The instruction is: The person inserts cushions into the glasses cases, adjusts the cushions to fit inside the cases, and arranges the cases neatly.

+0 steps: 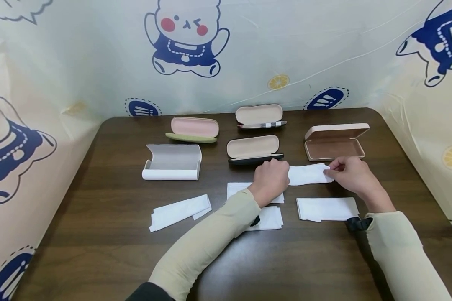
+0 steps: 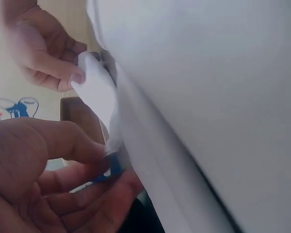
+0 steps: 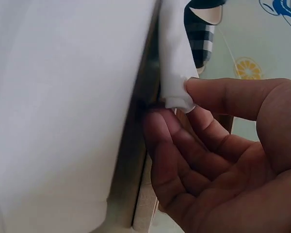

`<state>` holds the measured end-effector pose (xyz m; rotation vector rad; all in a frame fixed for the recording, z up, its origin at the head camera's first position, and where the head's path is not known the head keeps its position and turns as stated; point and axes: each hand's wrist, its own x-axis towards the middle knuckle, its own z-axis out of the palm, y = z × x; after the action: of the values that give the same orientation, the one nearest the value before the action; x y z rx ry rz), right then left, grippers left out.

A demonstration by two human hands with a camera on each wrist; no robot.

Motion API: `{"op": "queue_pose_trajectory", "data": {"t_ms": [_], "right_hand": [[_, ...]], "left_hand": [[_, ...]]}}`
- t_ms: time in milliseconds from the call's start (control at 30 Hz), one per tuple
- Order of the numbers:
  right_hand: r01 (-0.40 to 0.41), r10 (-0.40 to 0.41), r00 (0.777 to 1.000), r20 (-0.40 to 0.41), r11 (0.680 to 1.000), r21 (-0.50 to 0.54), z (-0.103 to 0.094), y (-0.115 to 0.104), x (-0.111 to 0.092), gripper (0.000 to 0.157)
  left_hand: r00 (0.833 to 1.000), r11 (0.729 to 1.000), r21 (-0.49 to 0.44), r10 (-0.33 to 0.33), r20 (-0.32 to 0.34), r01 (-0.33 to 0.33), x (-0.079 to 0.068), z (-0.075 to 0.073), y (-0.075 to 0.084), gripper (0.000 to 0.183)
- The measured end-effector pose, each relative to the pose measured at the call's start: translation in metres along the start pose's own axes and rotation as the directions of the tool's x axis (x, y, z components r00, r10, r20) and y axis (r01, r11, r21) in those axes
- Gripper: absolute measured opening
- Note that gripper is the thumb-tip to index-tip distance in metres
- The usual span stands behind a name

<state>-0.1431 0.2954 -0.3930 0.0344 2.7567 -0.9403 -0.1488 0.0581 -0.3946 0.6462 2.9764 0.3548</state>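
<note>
A folded white cloth (image 1: 309,174) is stretched between the two hands, in front of the open brown-lined glasses case (image 1: 335,148). My left hand (image 1: 270,180) pinches its left end between thumb and fingers, as the left wrist view also shows. The right hand (image 1: 352,177) pinches the opposite end, thumb on top in the right wrist view (image 3: 218,145). Under the left hand and forearm lie two more folded white cloths, the farther one (image 1: 238,188) and the nearer one (image 1: 269,219), both partly hidden. Just beyond the left hand stands an open black glasses case (image 1: 253,147).
Another folded cloth (image 1: 327,209) lies beside the right wrist, and one more (image 1: 181,212) to the left. Open glasses cases stand behind: white (image 1: 171,163), green with pink lining (image 1: 194,127), and one with a checked edge (image 1: 260,115). A patterned curtain (image 1: 248,54) hangs behind the table.
</note>
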Motion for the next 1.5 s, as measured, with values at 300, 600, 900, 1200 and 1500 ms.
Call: {"op": "queue_pose_trajectory", "data": {"t_ms": [300, 600, 900, 1200, 1500], "right_hand": [[0.002, 0.0, 1.0, -0.027, 0.996, 0.09, -0.006, 0.003, -0.004, 0.023], [0.002, 0.012, 0.997, -0.081, 0.986, 0.168, -0.019, 0.007, -0.006, 0.026], [-0.018, 0.032, 0.995, -0.09, 0.988, 0.153, -0.037, 0.011, -0.009, 0.036], [-0.001, 0.019, 0.99, -0.141, 0.992, 0.124, -0.063, 0.026, -0.003, 0.042], [-0.035, 0.06, 0.988, -0.141, 0.984, 0.173, -0.073, 0.039, 0.01, 0.045]], "left_hand": [[0.997, 0.927, -0.376, -0.027, -0.071, -0.002, 0.004, -0.007, -0.006, 0.037], [0.993, 0.844, -0.535, -0.1, -0.07, 0.047, 0.012, -0.014, -0.005, 0.007], [0.994, 0.822, -0.566, -0.106, -0.039, 0.065, 0.022, -0.024, 0.003, 0.016], [0.987, 0.809, -0.577, -0.16, -0.035, 0.11, 0.042, -0.024, 0.028, 0.01], [0.965, 0.802, -0.568, -0.258, -0.053, 0.183, 0.064, -0.028, 0.043, 0.006]]}}
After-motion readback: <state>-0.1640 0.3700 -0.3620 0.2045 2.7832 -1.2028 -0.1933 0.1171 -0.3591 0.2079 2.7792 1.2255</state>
